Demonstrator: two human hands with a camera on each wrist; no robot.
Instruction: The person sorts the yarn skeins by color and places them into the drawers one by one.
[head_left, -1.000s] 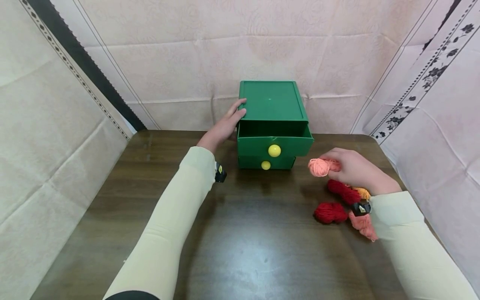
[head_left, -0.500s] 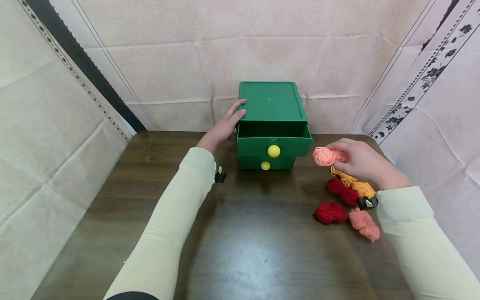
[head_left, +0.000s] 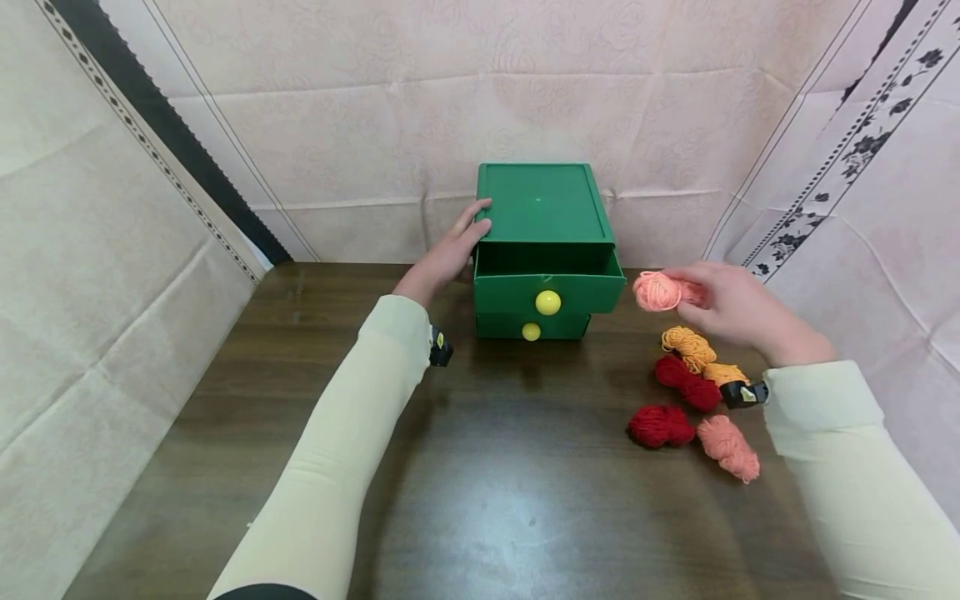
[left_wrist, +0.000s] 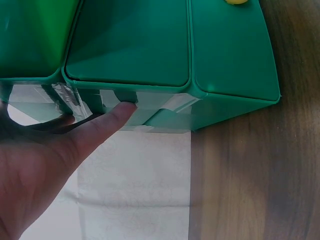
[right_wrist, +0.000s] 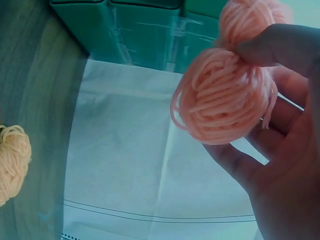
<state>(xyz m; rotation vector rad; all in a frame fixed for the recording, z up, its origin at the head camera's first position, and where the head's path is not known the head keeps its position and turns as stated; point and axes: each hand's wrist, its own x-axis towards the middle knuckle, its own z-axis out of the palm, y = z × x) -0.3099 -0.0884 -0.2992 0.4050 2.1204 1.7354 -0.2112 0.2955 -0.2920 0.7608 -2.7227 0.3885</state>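
My left hand (head_left: pixel 444 254) rests against the left side of a green drawer box (head_left: pixel 538 200). Its fingers reach the top edge, and the left wrist view has one straight finger (left_wrist: pixel 102 127) lying along the taped side. The box's upper drawer (head_left: pixel 510 293) is pulled out, and its visible inside looks dark and bare. To the right of the box, my right hand (head_left: pixel 738 315) pinches a pink skein of yarn (head_left: pixel 658 292) above the table. Thumb and fingers grip the skein's narrow middle (right_wrist: pixel 220 100), seen closely in the right wrist view.
Two orange skeins (head_left: pixel 688 348) and a dark red skein (head_left: pixel 686 383) lie below my right hand. Nearer the front are another red skein (head_left: pixel 662 426) and a second pink skein (head_left: pixel 727 448). Pale cloth (head_left: pixel 375 142) hangs behind and beside the wooden table (head_left: pixel 465 500).
My right hand has moved away from me and rightward with the pink skein, uncovering the orange skeins. The left hand and the drawer box have stayed in place.
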